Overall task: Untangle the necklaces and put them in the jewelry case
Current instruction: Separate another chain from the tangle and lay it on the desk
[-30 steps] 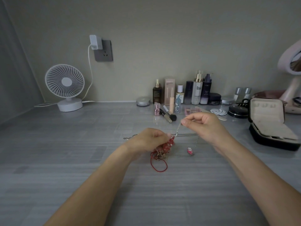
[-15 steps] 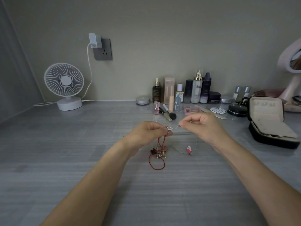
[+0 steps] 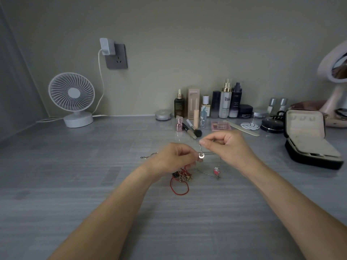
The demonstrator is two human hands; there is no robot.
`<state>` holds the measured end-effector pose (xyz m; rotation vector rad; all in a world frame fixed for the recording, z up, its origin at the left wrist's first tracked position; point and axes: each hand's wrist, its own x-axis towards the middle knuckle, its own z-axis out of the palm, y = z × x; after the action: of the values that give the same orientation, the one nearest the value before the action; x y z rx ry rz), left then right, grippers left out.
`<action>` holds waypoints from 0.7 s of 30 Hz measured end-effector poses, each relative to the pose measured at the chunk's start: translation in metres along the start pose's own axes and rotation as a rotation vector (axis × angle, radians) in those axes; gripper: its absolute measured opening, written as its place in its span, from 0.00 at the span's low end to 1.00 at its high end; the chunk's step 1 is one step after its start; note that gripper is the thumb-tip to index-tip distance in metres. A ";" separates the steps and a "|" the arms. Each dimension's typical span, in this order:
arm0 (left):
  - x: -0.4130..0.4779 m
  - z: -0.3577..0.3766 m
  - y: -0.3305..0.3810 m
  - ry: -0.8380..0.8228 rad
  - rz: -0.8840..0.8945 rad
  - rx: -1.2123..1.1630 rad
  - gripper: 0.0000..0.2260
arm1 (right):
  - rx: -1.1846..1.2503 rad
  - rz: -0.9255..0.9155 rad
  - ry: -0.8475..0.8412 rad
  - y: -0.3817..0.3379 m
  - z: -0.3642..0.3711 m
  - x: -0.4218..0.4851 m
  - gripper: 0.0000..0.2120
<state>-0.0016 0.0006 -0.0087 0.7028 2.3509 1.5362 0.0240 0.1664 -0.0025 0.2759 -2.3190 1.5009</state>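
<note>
At a grey table (image 3: 93,166), a person works at a knot of necklaces (image 3: 181,175) lying just below the hands, in the middle of the surface. The right hand (image 3: 227,147) pinches a fine silver chain (image 3: 200,148) between thumb and forefinger, lifted off the table. A small round pendant (image 3: 201,155) hangs on it just beside the left hand (image 3: 174,158), whose fingers are curled round strands that rise from the knot, a red cord (image 3: 179,188) among them. Which strand the left fingertips actually pinch is too small to tell. The chain runs on down under the right hand to a pink charm (image 3: 216,170) resting on the table. The jewelry case (image 3: 309,160) stands open, well apart to the right, with no necklace visibly in it; the work looks to be at the untangling stage. The likely trouble from here is that pulling the two hands apart while the chain is threaded through the red cord would draw the knot tighter instead of loosening it. A sharp tug could also snap so thin a chain or its clasp. The pendant may catch on a loop as it is drawn through. A slip of the pinch would drop the chain onto the heap and cross the strands anew. A wide sweep of the right forearm could also knock the makeup brush (image 3: 193,131) and bottles (image 3: 225,104) standing near, behind the hands.
</note>
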 end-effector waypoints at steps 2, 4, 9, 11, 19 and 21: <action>-0.001 0.001 0.001 -0.021 0.029 -0.003 0.06 | -0.030 0.023 0.026 0.003 -0.001 0.001 0.01; 0.000 -0.001 0.000 0.005 0.052 0.008 0.06 | -0.053 0.038 0.057 0.005 -0.003 0.001 0.02; 0.001 -0.002 0.001 0.115 0.073 0.016 0.06 | -0.053 0.023 0.066 0.001 -0.005 0.001 0.01; -0.001 -0.003 0.003 0.129 0.078 0.023 0.06 | -0.047 0.014 0.060 0.001 -0.005 0.001 0.01; -0.004 -0.004 0.006 0.068 0.039 0.058 0.11 | -0.046 0.009 0.044 0.003 -0.005 0.001 0.02; -0.004 -0.004 0.006 0.062 0.037 0.041 0.11 | -0.022 -0.022 -0.030 0.000 -0.003 -0.001 0.03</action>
<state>0.0016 -0.0026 -0.0022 0.7223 2.4343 1.5504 0.0256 0.1694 -0.0014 0.3191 -2.3462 1.4697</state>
